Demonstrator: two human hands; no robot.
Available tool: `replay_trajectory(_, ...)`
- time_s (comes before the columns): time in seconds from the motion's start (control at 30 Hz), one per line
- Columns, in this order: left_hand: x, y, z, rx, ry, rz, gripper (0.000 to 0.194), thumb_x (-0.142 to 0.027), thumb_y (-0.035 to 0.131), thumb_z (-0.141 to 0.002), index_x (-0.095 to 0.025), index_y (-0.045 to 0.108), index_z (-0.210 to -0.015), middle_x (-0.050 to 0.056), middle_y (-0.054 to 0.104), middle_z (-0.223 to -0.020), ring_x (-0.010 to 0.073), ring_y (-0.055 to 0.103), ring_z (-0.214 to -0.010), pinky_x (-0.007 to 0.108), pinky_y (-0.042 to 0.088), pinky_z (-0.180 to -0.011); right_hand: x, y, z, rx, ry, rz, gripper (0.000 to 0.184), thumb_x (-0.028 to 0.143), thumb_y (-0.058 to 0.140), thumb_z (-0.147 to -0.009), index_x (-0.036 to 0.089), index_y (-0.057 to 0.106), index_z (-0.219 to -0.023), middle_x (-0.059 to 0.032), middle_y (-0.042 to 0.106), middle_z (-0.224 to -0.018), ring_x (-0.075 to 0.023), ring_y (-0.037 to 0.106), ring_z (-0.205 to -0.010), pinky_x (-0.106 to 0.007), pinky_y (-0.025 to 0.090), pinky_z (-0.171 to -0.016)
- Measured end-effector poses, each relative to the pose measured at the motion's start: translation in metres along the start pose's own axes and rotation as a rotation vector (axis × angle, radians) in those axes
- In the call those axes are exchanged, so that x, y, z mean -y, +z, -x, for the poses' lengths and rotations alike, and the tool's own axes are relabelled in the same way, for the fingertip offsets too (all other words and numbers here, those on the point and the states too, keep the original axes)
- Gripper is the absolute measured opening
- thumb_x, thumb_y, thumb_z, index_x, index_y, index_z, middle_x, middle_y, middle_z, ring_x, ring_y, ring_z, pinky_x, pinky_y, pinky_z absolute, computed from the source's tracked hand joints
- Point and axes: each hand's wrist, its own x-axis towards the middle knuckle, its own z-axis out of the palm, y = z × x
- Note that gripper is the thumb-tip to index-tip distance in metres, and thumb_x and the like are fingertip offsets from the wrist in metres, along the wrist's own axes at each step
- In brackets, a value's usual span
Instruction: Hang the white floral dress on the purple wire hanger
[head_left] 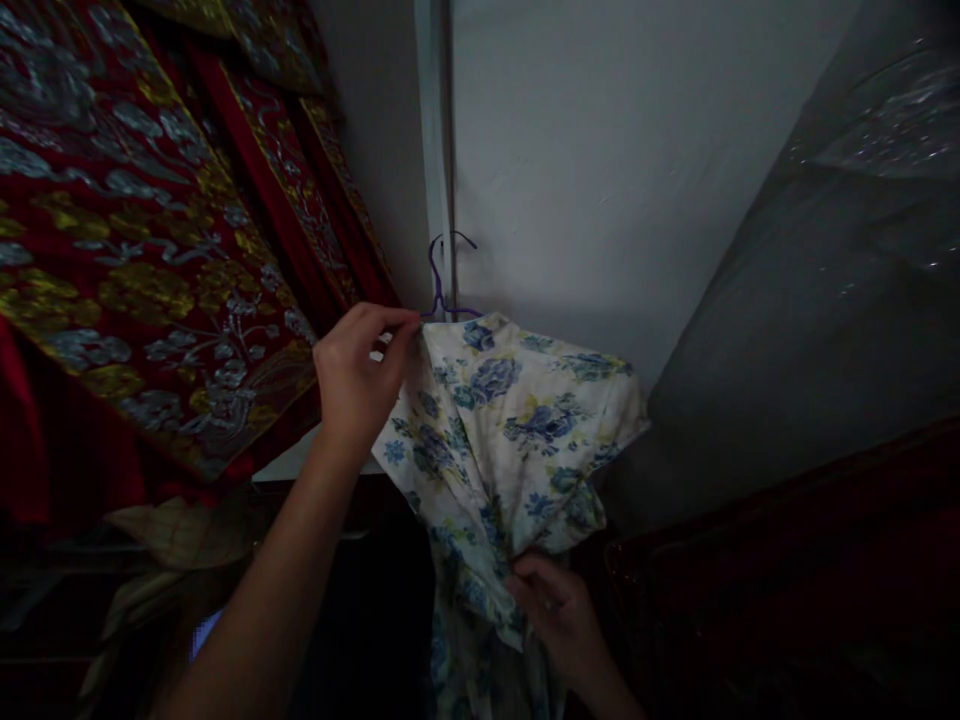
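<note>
Dim pale-walled corner; floral garment on hanger, both hands on cloth

Setting: low light. Pale wall [600, 150] behind, with a light vertical strip [433, 120] running down it. Upper left: red cloth [161, 290] worked in gold and silver floral patterns, hanging in folds. Right: translucent plastic sheeting [847, 210], creased and shiny near the top. Lower right: dark red material [772, 550], detail lost in shadow. Lower left: pale checked cloth [195, 530] and a small blue patch [205, 633], identity unclear.

Specimen: white garment [487, 400] with blue flowers and yellow-green leaves, at centre in front of the wall. It hangs from a purple hanger [438, 285], whose hook stands at the vertical strip; exact support cannot be made out. Front folds converge toward the waist; a short sleeve spreads to the right. The lower part drops into shadow.

Hands: left hand [364, 365] pinches the garment's upper edge between thumb and index finger, beside the hanger's left arm. Right hand [559, 615], lower down, pinches the cloth near the waist with thumb and forefinger; its other fingers are curled and poorly lit.
</note>
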Motion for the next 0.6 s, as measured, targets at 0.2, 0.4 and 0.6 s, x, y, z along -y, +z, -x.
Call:
replay_trajectory(0.2,-0.015,-0.004,0.012,-0.016,0.070,0.049,0.010,-0.015,0.064,-0.094,-0.016,0.074,-0.091,0.004,0.069,-0.085,0.0143,0.065,-0.078,0.025,0.053,-0.068,0.033,-0.017,-0.039,0.017,-0.068,-0.001,0.027,0.043,0.069,-0.087,0.024,0.079,-0.103,-0.0065,0.079,-0.088,-0.0246,0.074,-0.081,-0.034,0.059,-0.075)
replay_trajectory(0.4,-0.022,0.001,0.020,0.019,0.118,0.092,0.011,-0.014,0.064,-0.094,-0.018,0.074,-0.094,0.004,0.076,-0.090,0.0152,0.070,-0.081,0.028,0.056,-0.075,0.136,-0.017,-0.141,-0.031,-0.416,-0.155,0.046,0.037,0.063,-0.094,0.030,0.062,-0.139,-0.0025,0.074,-0.092,-0.0169,0.065,-0.074,-0.029,0.053,-0.072)
replay_trajectory(0.6,-0.017,-0.001,0.022,0.005,0.099,0.136,0.010,-0.017,0.066,-0.093,-0.019,0.075,-0.090,0.004,0.076,-0.083,0.0164,0.071,-0.076,0.030,0.056,-0.073,0.167,0.009,-0.192,0.066,-0.557,-0.018,0.026,0.040,0.062,-0.094,0.020,0.066,-0.078,0.0024,0.058,-0.067,-0.0128,0.052,-0.063,-0.024,0.038,-0.059)
